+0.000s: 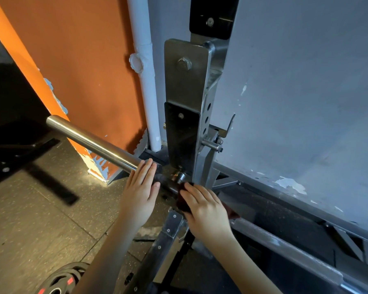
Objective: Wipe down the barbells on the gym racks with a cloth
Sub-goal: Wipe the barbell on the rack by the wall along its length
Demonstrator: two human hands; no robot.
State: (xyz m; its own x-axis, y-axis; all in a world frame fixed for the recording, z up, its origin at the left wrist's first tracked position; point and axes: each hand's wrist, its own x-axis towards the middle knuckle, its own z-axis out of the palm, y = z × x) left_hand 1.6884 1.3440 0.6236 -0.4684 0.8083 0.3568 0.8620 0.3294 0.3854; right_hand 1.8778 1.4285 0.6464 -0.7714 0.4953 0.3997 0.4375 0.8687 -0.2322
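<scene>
Grey wall (295, 81): behind the rack upright and to its right, paint chipped low down.
Orange wall (83, 60): left of the rack upright, past the pipe.
Floor (40, 219): dark speckled tiles, below and left of the rack upright.
Rack upright (185, 81): steel post in the middle of the view, with bolted plates, a row of holes on its side and a pin sticking out to its right.
Barbell (89, 139): lies across the foot of the rack upright. Its polished sleeve runs up and to the left, and its knurled shaft runs down and to the right.
Pipe (145, 81): white and upright, just left of the rack upright, in the corner where the two walls meet.
Weight plate (60, 281): black with red marks, on the floor well below and left of the rack upright, partly cut off by the frame edge.
Left hand (140, 187): just left of the rack upright, flat on the inner end of the barbell sleeve with straight fingers held together, gripping nothing.
Right hand (204, 206): just below the rack upright, with spread, nearly straight fingers pressing the cloth onto the bar.
Cloth (182, 203): dark red, on the barbell shaft close under the rack upright, mostly hidden beneath the right hand, an edge showing on either side of it.
</scene>
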